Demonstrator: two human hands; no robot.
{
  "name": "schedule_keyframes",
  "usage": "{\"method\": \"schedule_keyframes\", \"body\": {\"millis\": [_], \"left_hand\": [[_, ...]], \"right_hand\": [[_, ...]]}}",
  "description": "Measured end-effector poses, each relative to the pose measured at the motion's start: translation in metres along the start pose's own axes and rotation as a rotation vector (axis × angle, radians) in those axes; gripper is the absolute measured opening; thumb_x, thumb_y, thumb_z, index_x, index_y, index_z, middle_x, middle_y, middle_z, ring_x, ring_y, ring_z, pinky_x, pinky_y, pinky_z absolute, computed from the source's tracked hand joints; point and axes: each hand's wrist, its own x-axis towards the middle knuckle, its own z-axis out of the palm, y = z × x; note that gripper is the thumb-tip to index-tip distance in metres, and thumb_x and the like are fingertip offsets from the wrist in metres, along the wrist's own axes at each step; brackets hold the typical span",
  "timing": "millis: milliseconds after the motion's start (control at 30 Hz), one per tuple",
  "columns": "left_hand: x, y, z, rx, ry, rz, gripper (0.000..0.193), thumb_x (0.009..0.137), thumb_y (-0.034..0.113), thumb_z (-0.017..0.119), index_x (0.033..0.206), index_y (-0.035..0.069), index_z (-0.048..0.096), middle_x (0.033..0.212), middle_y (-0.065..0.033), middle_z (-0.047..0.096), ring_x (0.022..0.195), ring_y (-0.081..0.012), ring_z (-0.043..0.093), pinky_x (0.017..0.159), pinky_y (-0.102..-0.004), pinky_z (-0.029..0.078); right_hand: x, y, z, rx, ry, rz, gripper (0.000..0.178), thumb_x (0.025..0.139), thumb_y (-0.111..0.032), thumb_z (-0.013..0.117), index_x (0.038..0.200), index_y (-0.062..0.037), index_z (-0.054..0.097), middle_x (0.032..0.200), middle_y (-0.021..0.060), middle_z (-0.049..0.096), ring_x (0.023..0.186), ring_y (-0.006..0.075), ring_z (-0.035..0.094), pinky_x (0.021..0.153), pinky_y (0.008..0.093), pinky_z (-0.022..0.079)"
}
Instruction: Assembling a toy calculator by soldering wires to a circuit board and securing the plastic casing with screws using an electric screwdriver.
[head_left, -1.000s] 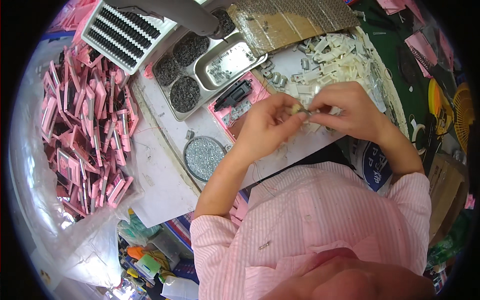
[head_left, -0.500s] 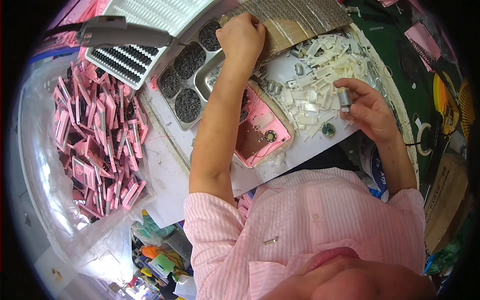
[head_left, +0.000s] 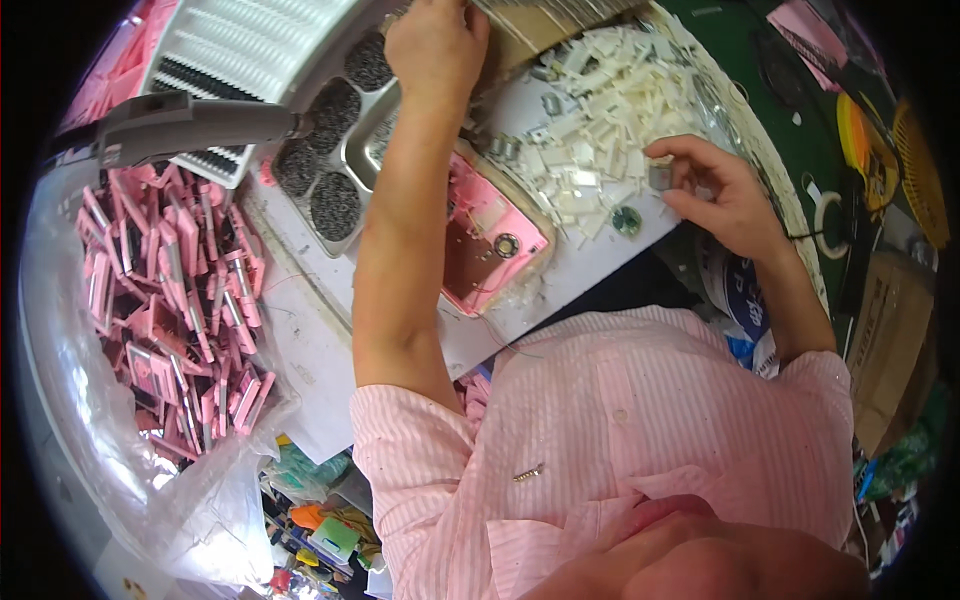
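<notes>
My left hand [head_left: 435,45] reaches to the far edge of the picture, over the end of a metal tray [head_left: 352,158] and beside a sheet of cardboard [head_left: 520,35]. Its fingers are curled, and whatever they hold is hidden. In my right hand [head_left: 725,195] a small silver motor [head_left: 660,178] sits between thumb and fingers, above the near edge of a pile of white plastic pieces [head_left: 600,130]. Between my arms lies an opened pink plastic casing [head_left: 515,225] with a round part and thin wires. More small motors [head_left: 503,148] lie beside the white pieces.
Dark small parts [head_left: 337,205] fill the tray's round wells. A grey electric screwdriver [head_left: 190,125] hangs at the left before a white ribbed tray [head_left: 215,50]. A plastic bag of pink casings [head_left: 175,300] stands left of the table. A round green piece [head_left: 626,221] lies near the edge.
The whole view has shifted, with the table things now further left and up. My left hand is further toward the top edge. The motor stays in my right hand, with the fingers more spread around it.
</notes>
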Motion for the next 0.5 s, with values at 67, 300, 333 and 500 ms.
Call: {"method": "schedule_keyframes", "body": {"millis": [67,300,333,500], "left_hand": [[-0.007,0.025,-0.031,-0.309,-0.024,-0.104,0.027,0.082,0.019,0.076,0.1,0.003,0.065,0.085,-0.0146,0.067,0.08,-0.0312,0.066,0.08,-0.0432,0.053],[-0.11,0.086,-0.129,-0.882,0.007,-0.309,0.011,0.083,-0.004,0.071,0.091,0.0,0.066,0.084,-0.0054,0.067,0.065,-0.009,0.057,0.057,-0.0229,0.047],[-0.128,0.089,-0.143,-0.866,-0.108,-0.408,0.011,0.084,-0.004,0.071,0.094,0.0,0.068,0.085,-0.0051,0.068,0.066,-0.0092,0.058,0.06,-0.0233,0.048],[-0.19,0.095,-0.161,-1.076,-0.308,-0.661,0.013,0.087,-0.006,0.069,0.1,-0.002,0.07,0.095,-0.0077,0.07,0.078,-0.0112,0.065,0.069,-0.0242,0.053]], "right_hand": [[-0.003,-0.003,0.006,-0.291,-0.02,-0.011,0.04,0.085,-0.002,0.069,0.125,-0.0031,0.065,0.086,-0.0017,0.056,0.076,0.0058,0.052,0.066,0.0213,0.041],[-0.007,0.013,0.027,-0.638,-0.075,-0.133,0.039,0.082,-0.001,0.067,0.121,-0.0051,0.066,0.085,0.0077,0.062,0.073,0.0195,0.06,0.068,0.0316,0.049],[-0.005,0.017,0.03,-0.7,-0.087,-0.183,0.039,0.082,-0.001,0.067,0.12,-0.0052,0.066,0.086,0.0088,0.063,0.075,0.0219,0.062,0.069,0.0334,0.05],[-0.006,0.013,0.052,-1.008,-0.075,-0.249,0.038,0.08,-0.005,0.067,0.118,-0.0084,0.064,0.093,0.0098,0.064,0.09,0.0306,0.063,0.075,0.0434,0.052]]}}
